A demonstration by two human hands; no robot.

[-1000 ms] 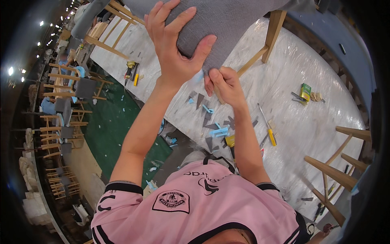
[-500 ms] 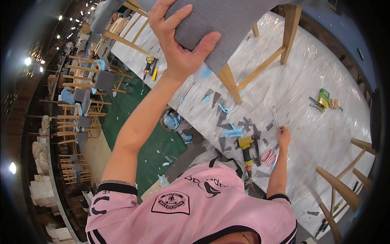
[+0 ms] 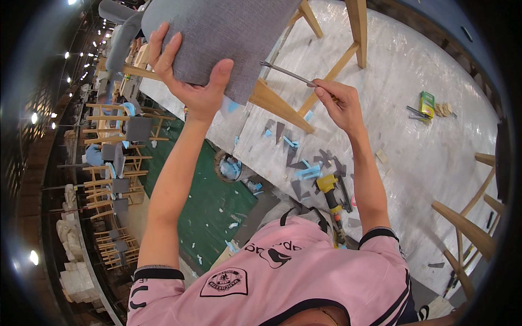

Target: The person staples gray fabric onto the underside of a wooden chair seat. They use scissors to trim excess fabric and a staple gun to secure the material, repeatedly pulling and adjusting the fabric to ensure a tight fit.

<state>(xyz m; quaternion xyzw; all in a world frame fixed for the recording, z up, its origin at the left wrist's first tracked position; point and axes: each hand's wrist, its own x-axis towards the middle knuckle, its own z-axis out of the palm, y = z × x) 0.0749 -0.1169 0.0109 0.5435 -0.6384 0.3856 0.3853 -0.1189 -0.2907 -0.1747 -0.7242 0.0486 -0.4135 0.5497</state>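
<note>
My left hand (image 3: 193, 87) rests on the grey fabric of an upholstered chair (image 3: 239, 32), fingers and thumb spread against its curved edge. The chair stands on the sheet-covered table, and its light wooden leg (image 3: 280, 107) slants down towards me. In my right hand (image 3: 340, 100) is a slim metal tool (image 3: 291, 72), pinched at one end; its exact kind cannot be made out. The tool's far tip points left, close to the fabric edge above that leg. Whether the tip touches the fabric is unclear.
Below my hands lie a yellow and black air stapler (image 3: 329, 187), blue foam scraps (image 3: 310, 172) and dark fabric offcuts. A green box (image 3: 427, 104) sits further right, and wooden chair legs (image 3: 462, 225) at the right edge. A waste bin (image 3: 228, 167) stands beside the table; chairs are stacked left.
My right hand has risen from the tabletop with the slim tool, bringing it near the chair. My left hand has shifted left and lower in view along with the chair's grey part.
</note>
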